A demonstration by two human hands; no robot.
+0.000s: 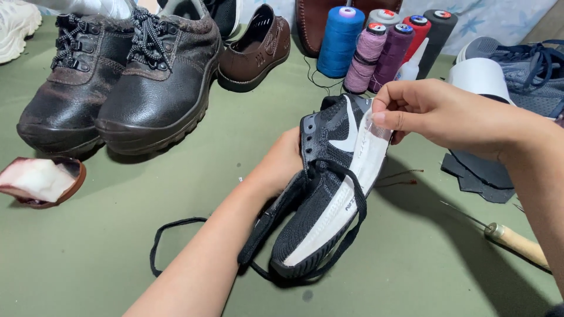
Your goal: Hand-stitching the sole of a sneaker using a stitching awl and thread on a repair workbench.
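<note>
1. My left hand (281,164) grips the black knit sneaker (329,194) from its far side, fingers hidden behind the upper; shoe tilted, toe toward 7 o'clock, above the middle of the green worktop (106,235)
2. My right hand (435,114) pinches the white sole edge (367,158) at the heel end, thumb and forefinger pressed together on it
3. Black lace (176,226) trails loose off the shoe toward 8 o'clock
4. Pair of black work boots (129,82) at 10 o'clock; brown loafer (255,50) just beside them
5. Thread spools (376,47), blue to black, at 12 o'clock
6. Wooden-handled awl (517,242) at 4 o'clock, well apart from the shoe
</note>
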